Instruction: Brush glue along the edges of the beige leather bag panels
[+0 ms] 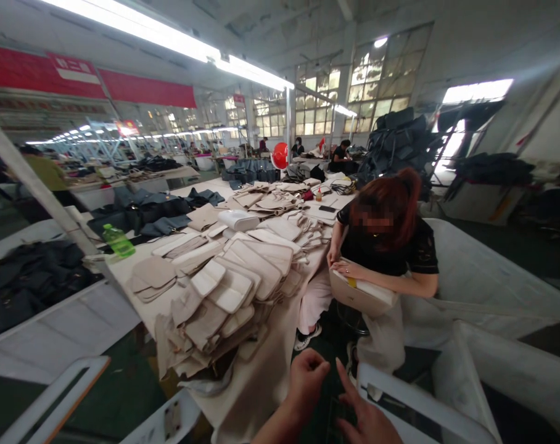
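My left hand is raised at the bottom centre, thumb and fingers curled together. Anything in that pinch is too small or hidden to make out. Beside it, my right hand points its index finger upward, fingers apart, and no object shows in it. The two hands are close but do not touch. Just right of my right hand lies a white machine arm. Left of my hands, a large heap of beige bag pieces is stacked on a cloth-covered table.
A co-worker sits at the table's right side, both hands on a cream bag. A green bottle stands at the table's left edge. White bins flank the right. Another machine part is at lower left.
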Motion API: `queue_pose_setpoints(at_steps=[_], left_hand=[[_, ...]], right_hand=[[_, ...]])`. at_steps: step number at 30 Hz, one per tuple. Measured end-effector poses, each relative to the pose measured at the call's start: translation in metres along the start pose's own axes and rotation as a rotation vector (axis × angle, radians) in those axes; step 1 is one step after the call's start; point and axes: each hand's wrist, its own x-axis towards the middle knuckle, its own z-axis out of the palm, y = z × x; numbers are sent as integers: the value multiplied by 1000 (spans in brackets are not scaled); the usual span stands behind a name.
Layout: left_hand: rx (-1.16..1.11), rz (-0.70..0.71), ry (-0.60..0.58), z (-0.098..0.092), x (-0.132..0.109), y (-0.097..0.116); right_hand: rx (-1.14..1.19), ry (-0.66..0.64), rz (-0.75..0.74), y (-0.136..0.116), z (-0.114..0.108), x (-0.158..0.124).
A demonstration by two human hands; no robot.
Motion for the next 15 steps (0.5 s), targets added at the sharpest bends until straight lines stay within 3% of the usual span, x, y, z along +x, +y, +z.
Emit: queue_pose_setpoints(at_steps=[6, 9, 12, 15], left_hand=[[17, -74, 92, -22, 8, -6], [69, -120, 107, -30, 3, -12], [116, -133, 104, -37, -4, -19], [270, -187, 107, -46, -11, -26]], right_hand=[[211, 123, 60, 14, -24, 16], [269, 134, 186, -15, -48, 27], [259, 157, 32, -50, -69, 38], [175, 228, -26, -52, -71, 38]])
